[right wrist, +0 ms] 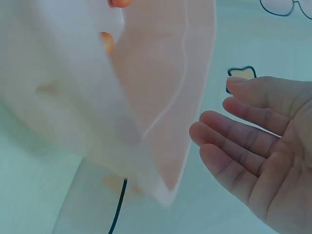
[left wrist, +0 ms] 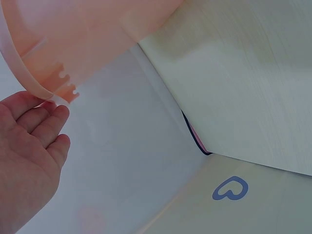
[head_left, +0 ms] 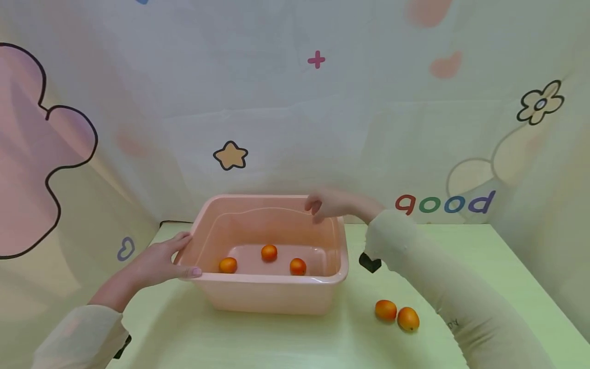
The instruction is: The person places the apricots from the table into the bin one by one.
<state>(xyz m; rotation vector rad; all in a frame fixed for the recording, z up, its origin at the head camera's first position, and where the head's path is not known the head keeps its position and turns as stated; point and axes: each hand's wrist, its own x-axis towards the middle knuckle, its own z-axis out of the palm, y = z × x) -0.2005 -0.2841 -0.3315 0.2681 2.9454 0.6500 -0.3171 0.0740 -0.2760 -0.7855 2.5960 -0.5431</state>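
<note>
A pink plastic basin [head_left: 272,294] stands on the table, with three small orange fruits [head_left: 269,253] on its floor. My left hand [head_left: 156,261] holds the basin's left end, thumb over the front rim. In the left wrist view, the fingers [left wrist: 48,124] of that hand curl at the rim. Over the basin's back right corner is my right hand [head_left: 333,203], holding nothing. The right wrist view shows its fingers [right wrist: 234,151] loosely bent beside the basin wall [right wrist: 161,68].
Two more orange fruits, one [head_left: 385,310] beside the other [head_left: 408,319], lie on the pale green table [head_left: 286,341] to the right of the basin. A printed curtain [head_left: 276,118] hangs behind the table and along both sides.
</note>
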